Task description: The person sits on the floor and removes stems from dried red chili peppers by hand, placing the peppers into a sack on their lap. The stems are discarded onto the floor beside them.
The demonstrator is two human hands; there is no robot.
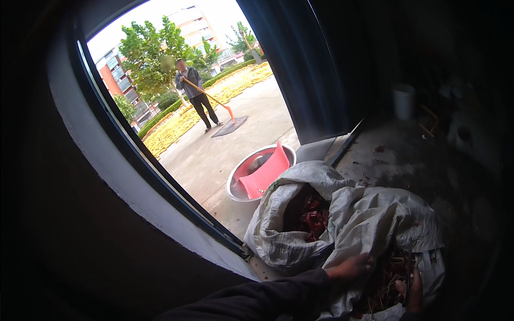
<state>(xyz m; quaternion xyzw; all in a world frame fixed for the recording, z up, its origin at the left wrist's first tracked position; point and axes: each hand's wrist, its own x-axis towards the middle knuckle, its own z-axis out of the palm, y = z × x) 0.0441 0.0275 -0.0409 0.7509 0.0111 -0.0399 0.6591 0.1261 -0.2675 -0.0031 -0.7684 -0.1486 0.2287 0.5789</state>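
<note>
Two white woven sacks stand in front of me. Dark red dried chili peppers (314, 220) fill the mouth of the farther sack (277, 244). The nearer sack (381, 208) is rolled down around more red peppers (387, 277) mixed with pale stems. My left hand (353, 265) is at the left rim of the nearer opening, its fingers bent together; shadow hides whether they pinch anything. Over the right side of that opening, my right hand (413, 289) grips a dark narrow tool (409, 267), whose kind is too dim to tell.
A metal basin (233, 188) holding a pink textured sheet (267, 172) sits at the doorway beyond the sacks. Outside, a person (194, 90) holds a long-handled orange tool (217, 101) near spread yellow corn cobs (170, 132). A white bucket (403, 102) stands on the shaded floor.
</note>
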